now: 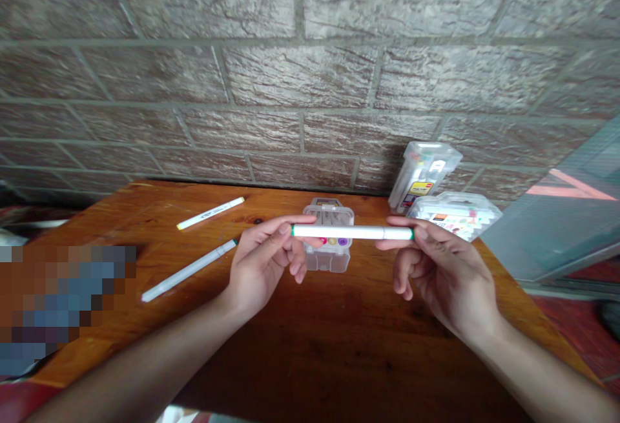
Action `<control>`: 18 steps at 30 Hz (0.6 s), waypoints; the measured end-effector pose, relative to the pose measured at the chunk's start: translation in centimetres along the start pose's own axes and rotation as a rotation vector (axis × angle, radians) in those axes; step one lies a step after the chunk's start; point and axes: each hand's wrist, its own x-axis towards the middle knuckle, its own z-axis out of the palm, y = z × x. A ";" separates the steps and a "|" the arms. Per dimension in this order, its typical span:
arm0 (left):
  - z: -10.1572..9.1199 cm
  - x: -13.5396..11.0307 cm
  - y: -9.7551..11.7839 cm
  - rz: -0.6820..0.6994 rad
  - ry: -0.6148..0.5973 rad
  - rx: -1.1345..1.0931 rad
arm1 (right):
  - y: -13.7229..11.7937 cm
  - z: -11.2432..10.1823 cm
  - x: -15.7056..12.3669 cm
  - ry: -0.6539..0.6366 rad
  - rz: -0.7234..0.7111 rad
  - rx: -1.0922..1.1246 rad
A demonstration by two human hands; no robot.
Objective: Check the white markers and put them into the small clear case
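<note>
A white marker (339, 232) with green ends is held level above the table, stretched between both hands. My left hand (264, 255) pinches its left end between thumb and fingers. At the other end, my right hand (445, 268) grips the green tip the same way. Behind the marker stands a small clear plastic case (329, 261), partly covered by it, with round coloured marker ends showing inside. To the left of my left hand lie a white marker with yellow ends (211, 214) and a greyish-white marker with a dark green end (188, 271).
A tall clear case of markers (421, 177) stands against the brick wall (310, 74) at the back right. In front of it is a wider clear case (455, 213). All rest on the wooden table (339, 332). A blurred-out patch (68, 307) covers the left side.
</note>
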 end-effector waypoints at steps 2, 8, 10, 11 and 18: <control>0.0 0.0 0.0 -0.005 0.001 -0.010 | 0.0 0.0 0.0 0.003 0.006 -0.007; 0.0 0.0 0.0 -0.014 0.009 -0.015 | 0.1 -0.1 0.0 0.003 0.003 -0.013; 0.0 0.0 0.0 -0.016 0.009 -0.015 | 0.1 -0.1 0.0 0.000 -0.007 -0.012; 0.1 0.0 0.0 -0.014 0.010 -0.016 | 0.1 -0.1 0.0 0.001 -0.009 -0.014; 0.3 0.0 0.0 0.014 0.040 0.028 | 0.3 0.1 0.0 0.044 -0.022 -0.061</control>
